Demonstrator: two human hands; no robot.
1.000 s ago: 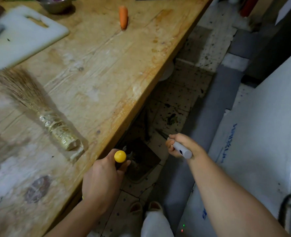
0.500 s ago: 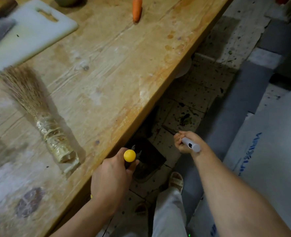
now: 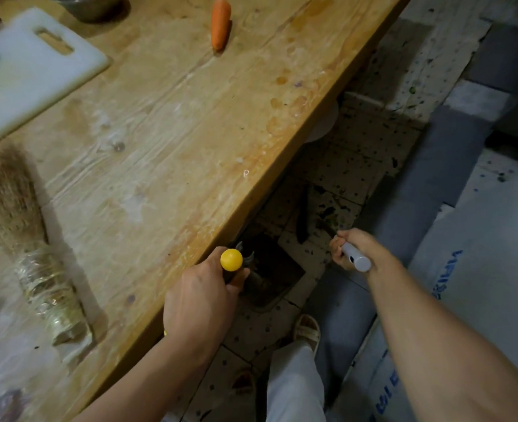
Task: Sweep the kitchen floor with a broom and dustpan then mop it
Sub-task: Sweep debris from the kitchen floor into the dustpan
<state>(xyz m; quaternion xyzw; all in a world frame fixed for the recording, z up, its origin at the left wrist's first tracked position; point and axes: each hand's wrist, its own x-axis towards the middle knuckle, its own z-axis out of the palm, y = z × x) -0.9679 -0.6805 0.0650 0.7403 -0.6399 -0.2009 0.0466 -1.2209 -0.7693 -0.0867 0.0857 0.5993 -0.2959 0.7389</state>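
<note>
We stand in a narrow strip of speckled floor (image 3: 358, 166), hemmed by the wooden table (image 3: 190, 132) on our left and a white appliance (image 3: 489, 269) on our right. The table edge overhangs the dustpan (image 3: 273, 269), so our left hand (image 3: 199, 303) works tight against it. Our right hand (image 3: 358, 248) has open floor ahead. On the tabletop, a whisk broom (image 3: 23, 233), cutting board (image 3: 29, 71) and carrot (image 3: 220, 24) lie well apart, with bare wood between them.

Broom head (image 3: 301, 220) dim, indistinct
</note>
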